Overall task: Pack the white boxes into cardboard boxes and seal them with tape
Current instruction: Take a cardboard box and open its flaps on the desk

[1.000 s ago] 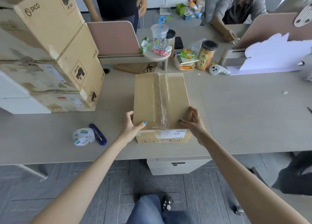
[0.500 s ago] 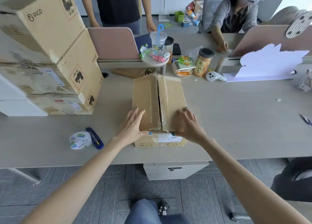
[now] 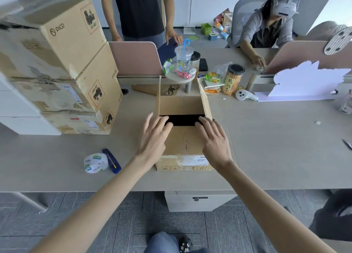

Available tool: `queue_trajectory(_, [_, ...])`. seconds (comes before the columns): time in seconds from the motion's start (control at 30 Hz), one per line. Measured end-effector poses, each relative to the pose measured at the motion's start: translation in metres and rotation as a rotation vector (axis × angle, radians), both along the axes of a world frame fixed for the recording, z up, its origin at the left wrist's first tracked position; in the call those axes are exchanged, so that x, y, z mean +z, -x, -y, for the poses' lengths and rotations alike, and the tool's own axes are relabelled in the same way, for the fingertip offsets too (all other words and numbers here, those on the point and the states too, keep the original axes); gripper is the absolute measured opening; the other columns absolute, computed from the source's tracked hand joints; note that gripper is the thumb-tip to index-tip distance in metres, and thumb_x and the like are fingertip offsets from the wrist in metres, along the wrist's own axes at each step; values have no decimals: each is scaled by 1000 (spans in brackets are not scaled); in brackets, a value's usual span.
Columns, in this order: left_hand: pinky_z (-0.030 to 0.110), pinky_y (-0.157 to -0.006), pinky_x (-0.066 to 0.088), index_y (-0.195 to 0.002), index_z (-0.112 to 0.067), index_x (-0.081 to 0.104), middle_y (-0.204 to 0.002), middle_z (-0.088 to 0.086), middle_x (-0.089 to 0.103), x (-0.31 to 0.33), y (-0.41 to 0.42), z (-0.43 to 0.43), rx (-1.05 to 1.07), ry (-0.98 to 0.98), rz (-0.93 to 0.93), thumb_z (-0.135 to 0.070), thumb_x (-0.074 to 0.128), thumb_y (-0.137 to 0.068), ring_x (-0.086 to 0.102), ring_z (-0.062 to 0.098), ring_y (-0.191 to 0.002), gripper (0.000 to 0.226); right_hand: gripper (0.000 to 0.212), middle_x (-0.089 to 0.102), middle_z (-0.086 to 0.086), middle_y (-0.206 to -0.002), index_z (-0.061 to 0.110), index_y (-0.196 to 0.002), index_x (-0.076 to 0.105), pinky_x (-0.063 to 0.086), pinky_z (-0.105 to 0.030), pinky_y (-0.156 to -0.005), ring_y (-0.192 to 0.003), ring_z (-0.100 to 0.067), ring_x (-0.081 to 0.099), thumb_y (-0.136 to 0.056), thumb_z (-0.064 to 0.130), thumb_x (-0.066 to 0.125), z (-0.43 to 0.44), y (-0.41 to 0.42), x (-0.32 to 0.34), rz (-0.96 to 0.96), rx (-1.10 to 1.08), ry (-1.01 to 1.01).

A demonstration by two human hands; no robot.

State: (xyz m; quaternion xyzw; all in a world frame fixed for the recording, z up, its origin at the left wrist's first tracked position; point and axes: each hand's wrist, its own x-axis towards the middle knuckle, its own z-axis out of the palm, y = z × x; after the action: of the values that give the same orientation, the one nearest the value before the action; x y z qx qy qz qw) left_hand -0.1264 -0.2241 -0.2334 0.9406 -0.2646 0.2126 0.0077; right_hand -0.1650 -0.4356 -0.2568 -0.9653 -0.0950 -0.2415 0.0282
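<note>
A brown cardboard box [image 3: 182, 158] stands on the desk in front of me. Its two long side flaps stand upright and the near inner flap lies flat, leaving a dark gap into the inside. My left hand [image 3: 153, 138] lies with straight fingers on the near flap at its left, fingertips at the gap's edge. My right hand [image 3: 214, 138] rests the same way on the right side. A roll of printed tape [image 3: 95, 163] lies on the desk to the left, beside a blue box cutter [image 3: 112, 160]. What the box contains is hidden.
Large PICO cartons [image 3: 57, 66] are stacked at the left with white boxes [image 3: 22, 123] beside them. Behind the box stand a small round shelf with a plastic cup [image 3: 183, 59], snacks, a jar [image 3: 233, 79] and a white controller [image 3: 244, 96]. Two people are beyond the dividers.
The box's long top flaps, closed and taped a second ago, now stand open. Both hands moved from the box's near corners onto the inner flap.
</note>
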Motion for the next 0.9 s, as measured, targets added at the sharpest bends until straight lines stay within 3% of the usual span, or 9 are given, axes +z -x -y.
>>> queue_trajectory(0.1, [54,-121,-9,-116,-16,64,-119,7,62,16,2,3,311,-371,-169,-13,69,-78,49,28,-124,38,43,60,-6,-111,9,-116,58,23,-37,-118,-112,-25,53,-74,4,64,-14,-10,20,-239,-230,240])
queue_trajectory(0.17, [57,-120,-8,-114,-19,64,-114,5,63,20,-3,-2,451,-511,-258,-23,67,-82,49,28,-121,32,42,56,-2,-109,15,-116,56,15,-36,-120,-111,-21,50,-76,14,68,-18,-16,24,-405,-369,359])
queue_trajectory(0.27, [57,-120,4,-125,-18,58,-128,9,58,7,-11,-13,496,-533,-351,-38,60,-89,48,30,-125,41,38,58,-1,-102,16,-111,62,4,-44,-122,-107,-22,52,-74,19,72,-21,-17,15,-479,-449,424])
queue_trajectory(0.37, [53,-109,33,-138,-15,44,-139,15,46,-18,-12,-22,506,-427,-446,-45,50,-95,44,37,-127,53,42,61,-9,-115,11,-116,64,-7,-48,-119,-121,-30,48,-76,21,71,-21,-15,-5,-507,-515,442])
queue_trajectory(0.5, [50,-92,49,-147,-10,23,-143,20,33,-54,-14,-27,518,-202,-590,-59,38,-98,40,42,-125,71,58,42,-19,-147,0,-140,44,-3,-46,-120,-140,-36,31,-85,15,59,-13,-13,-31,-454,-492,313])
queue_trajectory(0.63, [38,-79,48,-148,-9,20,-138,16,35,-72,-18,-27,506,76,-664,-61,30,-98,44,35,-116,73,64,33,-27,-150,-6,-141,39,8,-52,-116,-141,-42,27,-87,22,57,0,-19,-43,-419,-537,93])
queue_trajectory(0.8, [43,-88,44,-150,-11,18,-142,17,37,-88,-23,-24,472,313,-741,-57,35,-99,44,37,-120,70,55,38,-26,-146,-7,-137,39,34,-55,-104,-136,-41,34,-92,22,51,22,-27,-66,-436,-511,-147])
queue_trajectory(0.9, [41,-88,43,-152,-17,15,-147,11,36,-96,-26,-23,444,489,-808,-54,39,-99,45,34,-125,69,53,35,-20,-152,-1,-145,31,40,-51,-105,-139,-36,34,-99,24,43,27,-26,-80,-440,-424,-398])
